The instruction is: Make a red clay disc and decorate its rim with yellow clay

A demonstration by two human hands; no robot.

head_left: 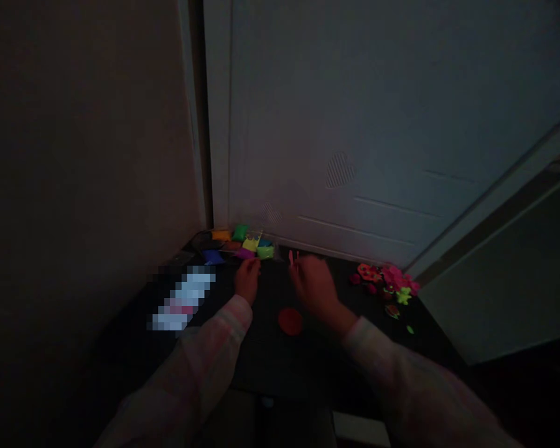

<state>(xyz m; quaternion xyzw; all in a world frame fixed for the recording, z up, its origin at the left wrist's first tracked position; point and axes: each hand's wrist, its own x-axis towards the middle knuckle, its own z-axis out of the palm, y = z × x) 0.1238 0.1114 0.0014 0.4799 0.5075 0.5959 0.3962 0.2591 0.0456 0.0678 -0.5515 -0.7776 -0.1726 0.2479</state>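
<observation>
My left hand (247, 281) is closed, fingertips together, just in front of a light green packet (265, 252). Whatever the fingers may pinch is too dark to make out. My right hand (316, 286) is curled shut, with slim pink plastic tools (291, 256) showing at its fingertips; their lower ends are hidden. Between and below both hands, a flat red disc (290, 322) lies on the dark table. Several coloured packets are bunched behind my left hand, among them a green one (240, 233), an orange one (221, 235) and a blue one (211, 257).
A bright, pixelated screen-like patch (184, 302) lies left of my left arm. Pink flower-like pieces (396, 277) and a yellow-green piece (404, 295) sit at the table's right. A pale panel (354, 124) rises behind the table (270, 361), and a wall (84, 155) borders the left.
</observation>
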